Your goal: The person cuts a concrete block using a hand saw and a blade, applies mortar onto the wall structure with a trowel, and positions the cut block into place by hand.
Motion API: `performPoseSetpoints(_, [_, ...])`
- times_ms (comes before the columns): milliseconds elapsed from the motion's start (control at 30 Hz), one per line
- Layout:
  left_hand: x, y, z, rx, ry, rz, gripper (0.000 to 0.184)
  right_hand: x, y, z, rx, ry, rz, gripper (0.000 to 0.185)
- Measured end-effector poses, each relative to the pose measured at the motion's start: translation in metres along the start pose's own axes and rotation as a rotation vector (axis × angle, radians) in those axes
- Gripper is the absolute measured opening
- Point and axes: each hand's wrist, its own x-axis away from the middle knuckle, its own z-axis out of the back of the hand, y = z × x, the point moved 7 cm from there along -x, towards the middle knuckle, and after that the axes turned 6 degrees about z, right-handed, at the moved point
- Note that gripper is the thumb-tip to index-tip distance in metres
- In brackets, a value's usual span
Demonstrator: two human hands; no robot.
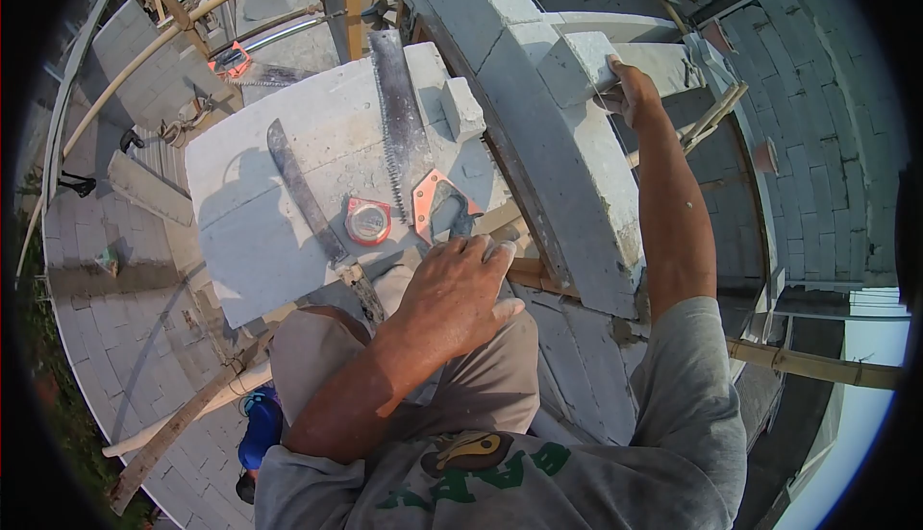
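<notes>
The right hand [630, 93] reaches out over the curved wall [598, 179], its fingers clamped on the edge of a pale block [575, 69], thumb at the upper corner; the other fingertips are partly hidden. The block sits on the wall, just to the left of those fingers. Its long axis is hard to tell, since the hand covers one end. The right hand is clearly the nearer; the left is well apart from the block.

The left hand [457, 295] is over a knee, its fingers loosely bent, thumb apart, gripping nothing visible. Just ahead of these fingers is the handle of a handsaw [402, 126], its blade pointing away from them; whether they touch it, I cannot tell. Farther left of them on the worktop [226, 174] lie a tape measure [368, 221] and a long-bladed knife [300, 184]. A smaller block [463, 110] rests ahead, beyond the saw's handle.
</notes>
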Motion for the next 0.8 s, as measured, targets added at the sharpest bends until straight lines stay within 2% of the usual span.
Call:
performPoseSetpoints(267, [0.000,0.001,-0.007,-0.023,0.014,-0.022,0.063,-0.001,0.000,-0.002,-0.044,0.054,0.030,0.049])
performPoseSetpoints(467, [0.002,0.004,-0.008,-0.029,0.031,-0.037,0.063,-0.007,0.002,0.000,-0.089,-0.004,0.077,0.049])
performPoseSetpoints(567, [0.004,0.002,-0.009,-0.042,0.055,-0.030,0.064,0.009,-0.016,-0.008,0.056,0.068,0.083,0.048])
performPoseSetpoints(800, [0.003,0.004,-0.008,-0.045,0.050,-0.050,0.063,-0.004,-0.008,-0.004,0.033,-0.012,0.036,0.048])
